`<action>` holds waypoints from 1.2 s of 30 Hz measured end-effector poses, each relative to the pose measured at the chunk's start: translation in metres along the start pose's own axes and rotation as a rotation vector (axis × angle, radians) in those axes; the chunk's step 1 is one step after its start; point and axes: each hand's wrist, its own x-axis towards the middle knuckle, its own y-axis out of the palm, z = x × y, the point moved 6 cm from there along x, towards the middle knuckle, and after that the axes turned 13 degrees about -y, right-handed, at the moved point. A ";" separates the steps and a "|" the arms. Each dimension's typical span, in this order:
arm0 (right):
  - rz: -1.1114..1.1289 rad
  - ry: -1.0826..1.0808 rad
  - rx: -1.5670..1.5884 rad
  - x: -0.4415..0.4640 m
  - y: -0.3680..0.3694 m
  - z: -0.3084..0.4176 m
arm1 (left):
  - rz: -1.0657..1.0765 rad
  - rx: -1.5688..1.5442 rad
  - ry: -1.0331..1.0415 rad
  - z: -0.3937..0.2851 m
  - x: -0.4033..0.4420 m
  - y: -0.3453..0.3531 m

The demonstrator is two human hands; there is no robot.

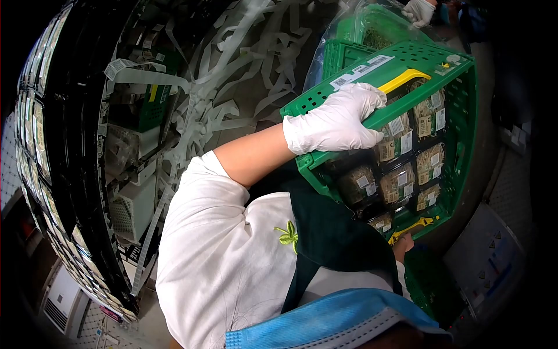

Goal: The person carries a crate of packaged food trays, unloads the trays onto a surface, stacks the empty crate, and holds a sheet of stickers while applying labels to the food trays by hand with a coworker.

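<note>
A tall stack of black trays [75, 174] takes the left side, and many labelled packs show along its outer face. In the middle of the view is the person's white shirt [221, 256], with a dark green apron [349, 232] over it. The green plastic crate [464, 134] is in front of the body, to the right, and it is tilted. Behind it stands another green crate [343, 56], partly covered by clear plastic film. Between the stack and the crates lie tangled white straps [197, 110]. Below, a blue face mask [325, 320] crosses the view.

The two hands are well apart. The left hand [337, 119], in a white glove, is clamped on the crate's upper end. The right hand [405, 243] is at the opposite end, by the lower yellow handle [414, 227]; I cannot tell whether its fingers are closed. A co-worker's gloved hand [419, 11] appears at the top.

Inside the tilted crate are rows of clear packs [398, 183] with white labels. The upper yellow handle [405, 77] is just beside the left hand, and a barcode sticker [361, 71] is on the upper end.
</note>
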 end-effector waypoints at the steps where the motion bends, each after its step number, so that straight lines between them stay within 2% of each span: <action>1: 0.000 0.000 0.000 -0.001 0.000 0.001 | 0.000 0.000 0.000 0.000 0.000 0.000; 4: -0.065 0.067 -0.020 0.000 -0.002 -0.002 | -0.003 0.009 0.021 -0.001 0.000 0.001; 9: -0.085 -0.015 -0.020 0.011 0.003 -0.003 | -0.003 -0.004 0.018 0.001 0.001 0.002; 16: -0.079 0.024 0.062 0.006 0.002 -0.005 | -0.016 -0.022 0.021 -0.001 0.000 0.000; 21: -0.076 -0.043 0.082 0.009 0.004 -0.005 | -0.012 -0.011 0.011 -0.001 0.000 0.000; 31: -0.141 -0.022 -0.022 0.003 -0.005 -0.010 | -0.008 -0.015 0.011 -0.001 0.002 -0.001; 32: -0.028 -0.304 -0.115 0.009 -0.002 -0.004 | -0.008 -0.012 0.008 -0.002 0.002 -0.001; 34: 0.087 -0.584 -0.207 0.012 0.006 0.004 | -0.007 -0.009 0.005 -0.002 0.002 -0.001; 36: 0.070 -0.551 -0.197 0.016 0.008 0.005 | -0.002 -0.024 0.000 -0.001 0.002 -0.001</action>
